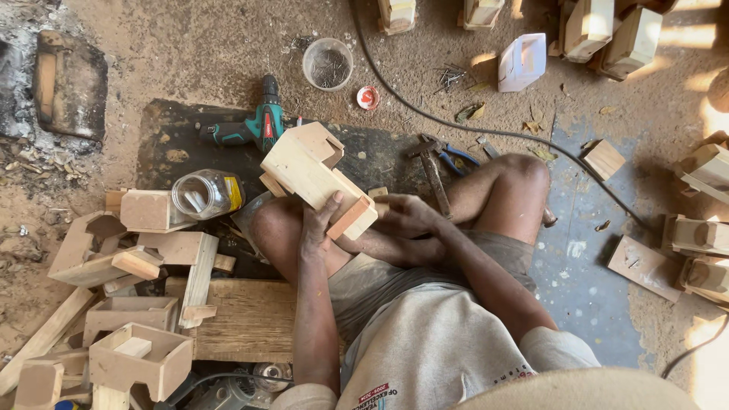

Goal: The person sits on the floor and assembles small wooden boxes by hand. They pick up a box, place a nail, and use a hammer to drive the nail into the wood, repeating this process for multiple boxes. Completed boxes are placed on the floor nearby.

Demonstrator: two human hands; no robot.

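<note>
L hand (317,228) fingers are clamped on the near end of a small wooden box piece (315,178), thumb up over its edge, propping it on the L knee. R hand (406,216) sits just beside the box's right end, fingers curled together low between the legs; can't tell if they pinch anything, maybe a nail, too small to say.

Progress, as a judgement: the piece looks mostly assembled. Pale flat panel facing up, a notched cut-out at the far end, a reddish-brown strip along the near right edge. No tool in either hand, so it seems btwn fastening steps. Plenty of similar finished-looking boxes w/ open tops are stacked at left (129,357), more at right edge (699,235), so this is one unit of many; loose offcuts and slats still lie around.

Outward: claw hammer (431,163) and blue-handled pliers (459,158) on the dark mat by the R knee, near but untouched. Teal cordless drill (250,125) beyond the box. Clear jar (205,193) on its side near the L knee. Plastic cup of nails (328,64) farther out on the dirt, loose nails (450,76) beside it, black cable (425,114) running across.
</note>
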